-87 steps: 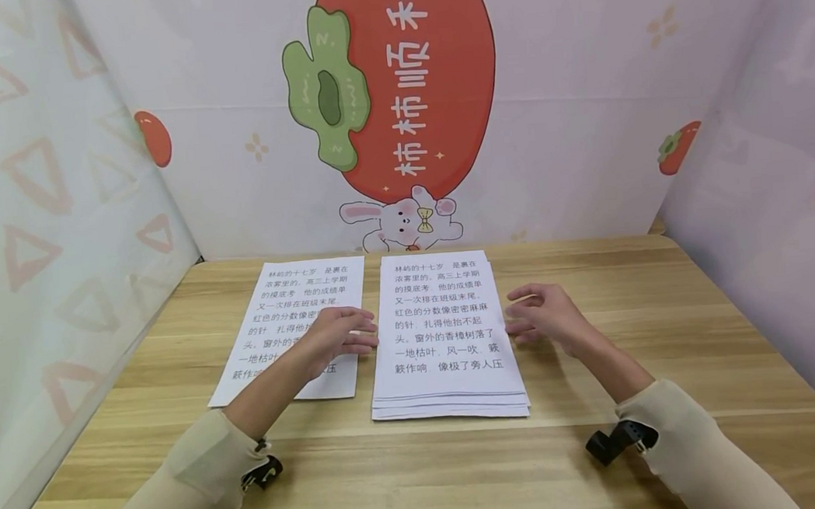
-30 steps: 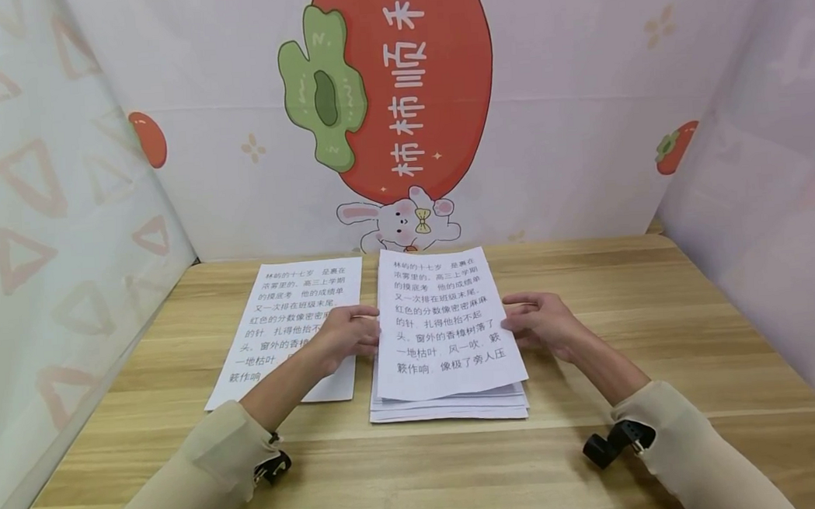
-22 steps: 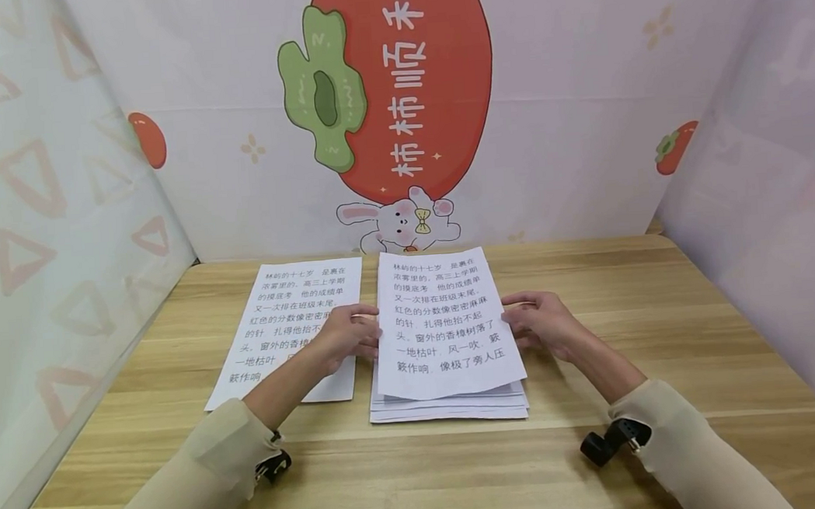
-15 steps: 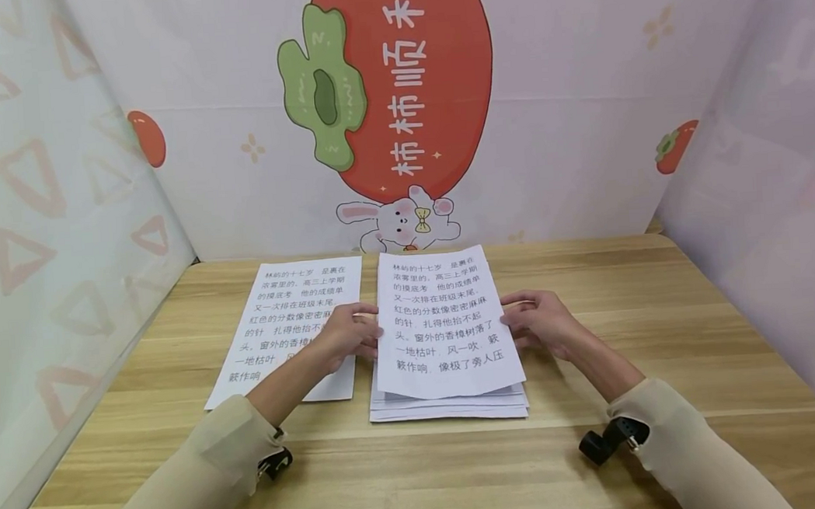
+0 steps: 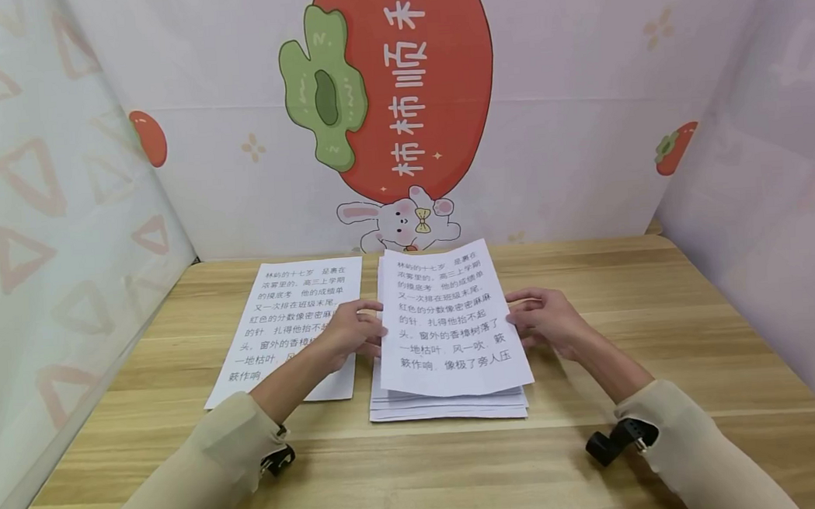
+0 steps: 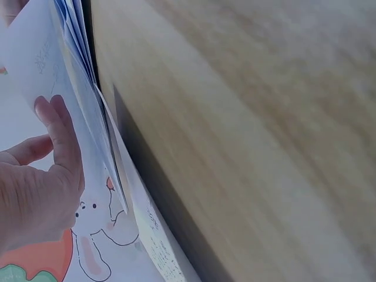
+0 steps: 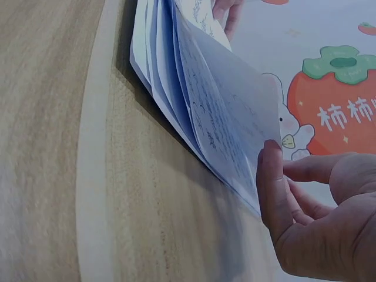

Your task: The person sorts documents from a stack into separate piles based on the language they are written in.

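A printed sheet of paper (image 5: 446, 318) is raised slightly off a stack of paper (image 5: 452, 410) in the middle of the wooden table. My left hand (image 5: 351, 332) pinches its left edge, while my right hand (image 5: 548, 320) pinches the right edge. The sheet bows a little, its near edge overhanging several layers below. From the right wrist view, the fingers (image 7: 271, 176) grip the margin of the raised sheet (image 7: 235, 88), and a gap shows over the stack. Another printed sheet (image 5: 297, 281) lies flat to the left, partly hidden under my left hand and forearm.
The wooden table (image 5: 421, 479) ends at a printed backdrop (image 5: 570, 159) with a large red persimmon and a rabbit. Pale curtains (image 5: 50, 253) close off both sides. A small black camera (image 5: 604, 446) sits at the right wrist.
Earlier both hands were beside the stack; now they hold its top sheet by both edges, lifted. In the last half second, sheet and hands have shifted slightly right and up.
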`<state>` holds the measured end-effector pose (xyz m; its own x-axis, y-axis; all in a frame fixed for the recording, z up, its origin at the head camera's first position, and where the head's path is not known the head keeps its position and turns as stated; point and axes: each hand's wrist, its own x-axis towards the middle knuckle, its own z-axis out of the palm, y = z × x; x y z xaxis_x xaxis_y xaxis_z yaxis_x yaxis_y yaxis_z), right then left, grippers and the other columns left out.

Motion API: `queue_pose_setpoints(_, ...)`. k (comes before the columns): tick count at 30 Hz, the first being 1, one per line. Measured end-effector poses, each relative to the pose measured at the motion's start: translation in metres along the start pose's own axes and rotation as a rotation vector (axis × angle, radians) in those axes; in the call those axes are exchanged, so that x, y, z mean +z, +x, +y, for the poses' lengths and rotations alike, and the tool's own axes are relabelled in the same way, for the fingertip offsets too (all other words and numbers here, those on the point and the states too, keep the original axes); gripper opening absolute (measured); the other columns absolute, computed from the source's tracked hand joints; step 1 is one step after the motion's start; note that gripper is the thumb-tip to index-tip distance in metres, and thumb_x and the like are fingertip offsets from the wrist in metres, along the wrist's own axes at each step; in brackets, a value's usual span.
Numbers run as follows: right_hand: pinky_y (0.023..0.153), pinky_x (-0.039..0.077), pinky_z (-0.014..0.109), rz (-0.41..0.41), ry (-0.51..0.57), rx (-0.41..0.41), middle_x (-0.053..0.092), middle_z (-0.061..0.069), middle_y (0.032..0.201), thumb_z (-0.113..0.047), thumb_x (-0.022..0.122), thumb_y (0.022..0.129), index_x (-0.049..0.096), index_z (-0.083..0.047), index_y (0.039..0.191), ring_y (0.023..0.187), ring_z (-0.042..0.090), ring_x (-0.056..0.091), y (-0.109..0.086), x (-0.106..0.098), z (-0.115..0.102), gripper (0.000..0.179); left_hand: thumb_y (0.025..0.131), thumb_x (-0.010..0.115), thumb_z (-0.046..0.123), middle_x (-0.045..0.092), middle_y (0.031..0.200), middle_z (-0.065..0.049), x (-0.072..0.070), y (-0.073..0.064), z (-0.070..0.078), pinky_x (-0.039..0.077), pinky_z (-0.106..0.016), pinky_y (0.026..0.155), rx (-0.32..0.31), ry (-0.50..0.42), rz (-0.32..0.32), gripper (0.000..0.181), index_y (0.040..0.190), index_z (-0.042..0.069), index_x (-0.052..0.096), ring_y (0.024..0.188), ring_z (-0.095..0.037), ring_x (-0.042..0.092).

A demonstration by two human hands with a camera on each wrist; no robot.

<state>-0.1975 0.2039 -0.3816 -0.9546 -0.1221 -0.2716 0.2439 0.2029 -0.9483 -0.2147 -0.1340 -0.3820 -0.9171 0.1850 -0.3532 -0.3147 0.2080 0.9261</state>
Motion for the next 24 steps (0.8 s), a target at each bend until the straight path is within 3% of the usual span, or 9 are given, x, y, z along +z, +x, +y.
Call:
queue_pose_setpoints(14,0.065,0.063,0.028,0.009,-0.031,-0.045,0.07,0.0,0.1,-0.001,0.062,0.101,0.047,0.006,0.146,0.086,0.013,0.07,-0.005,-0.027,0.001,0.048,0.095,0.063,-0.01,0.07,0.106,-0.016,0.023,0.007,0.011,0.065,-0.031,0.068,0.036,-0.016,-0.029,0.053,0.145,0.0,0.05,0.078,-0.02,0.069)
queue_pose_setpoints(24,0.072,0.064,0.031,-0.021,-0.01,-0.078,0.071,-0.005,0.101,-0.003,0.06,0.102,0.045,0.007,0.147,0.088,0.012,0.071,-0.008,-0.055,0.004,0.048,0.09,0.066,-0.015,0.07,0.101,-0.014,0.044,0.016,0.016,0.065,-0.032,0.066,0.052,-0.045,-0.075,0.063,0.148,0.001,0.048,0.072,-0.02,0.07)
